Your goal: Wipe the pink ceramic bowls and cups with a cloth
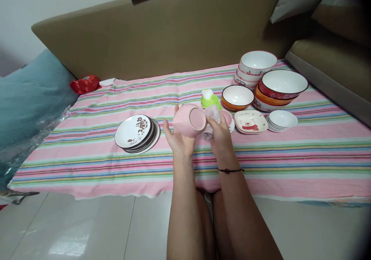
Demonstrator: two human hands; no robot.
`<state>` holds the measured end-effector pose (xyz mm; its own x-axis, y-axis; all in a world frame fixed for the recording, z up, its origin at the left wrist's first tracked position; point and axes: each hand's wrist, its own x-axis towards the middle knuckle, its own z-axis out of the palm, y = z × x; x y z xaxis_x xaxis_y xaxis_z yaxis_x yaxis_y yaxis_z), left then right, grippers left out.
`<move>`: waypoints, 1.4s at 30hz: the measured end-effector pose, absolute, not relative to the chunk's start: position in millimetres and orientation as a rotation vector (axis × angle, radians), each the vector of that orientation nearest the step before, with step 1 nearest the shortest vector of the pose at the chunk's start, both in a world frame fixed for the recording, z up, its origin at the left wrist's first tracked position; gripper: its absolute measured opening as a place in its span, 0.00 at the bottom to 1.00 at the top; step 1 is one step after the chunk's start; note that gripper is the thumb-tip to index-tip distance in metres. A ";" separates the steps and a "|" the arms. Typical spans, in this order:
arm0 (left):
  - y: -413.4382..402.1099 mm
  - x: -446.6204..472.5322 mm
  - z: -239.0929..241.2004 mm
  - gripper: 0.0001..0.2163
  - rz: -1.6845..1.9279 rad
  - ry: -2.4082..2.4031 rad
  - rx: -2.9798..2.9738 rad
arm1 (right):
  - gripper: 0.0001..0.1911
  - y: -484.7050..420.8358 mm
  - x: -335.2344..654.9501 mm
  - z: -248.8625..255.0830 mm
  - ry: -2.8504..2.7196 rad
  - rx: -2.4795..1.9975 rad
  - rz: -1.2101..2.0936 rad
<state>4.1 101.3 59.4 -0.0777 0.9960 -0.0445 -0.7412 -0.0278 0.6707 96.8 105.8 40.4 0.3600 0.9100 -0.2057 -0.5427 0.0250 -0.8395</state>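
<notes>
A pink bowl (185,118) is tipped on its side above the striped cloth, its round foot turned towards my right hand. My left hand (180,139) supports it from below and behind, with the thumb and fingers around its left side. In my right hand (222,133) is a crumpled pale cloth (211,123), pinched close to the bowl's foot. Behind the right hand, another pink dish (227,118) is partly hidden. A green and white leaf-shaped dish (210,100) lies just beyond the bowl.
Stacked plates (136,132) with brown flowers stand at left. To the right are an orange bowl (237,97), square bear dishes (251,121), small white dishes (282,119), and stacked large bowls (282,84) and white bowls (257,61). A red bundle (85,84) lies at back left.
</notes>
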 end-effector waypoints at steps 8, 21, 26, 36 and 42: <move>93.5 3.9 65.7 0.33 1.364 0.592 0.572 | 0.22 107.1 107.1 34.9 -0.829 -1.130 0.899; 99.1 11.6 57.4 0.29 1.438 0.708 0.511 | 0.17 96.9 112.1 42.5 -0.902 -1.370 0.480; 98.9 18.6 57.4 0.27 1.400 0.715 0.490 | 0.15 94.9 107.7 45.1 -1.074 -1.312 0.517; 102.0 12.5 46.6 0.27 1.513 0.795 0.732 | 0.16 95.7 114.8 52.9 -1.305 -1.089 0.593; 97.5 9.7 52.0 0.24 1.521 0.757 0.835 | 0.16 94.1 122.0 51.2 -1.359 -1.065 0.632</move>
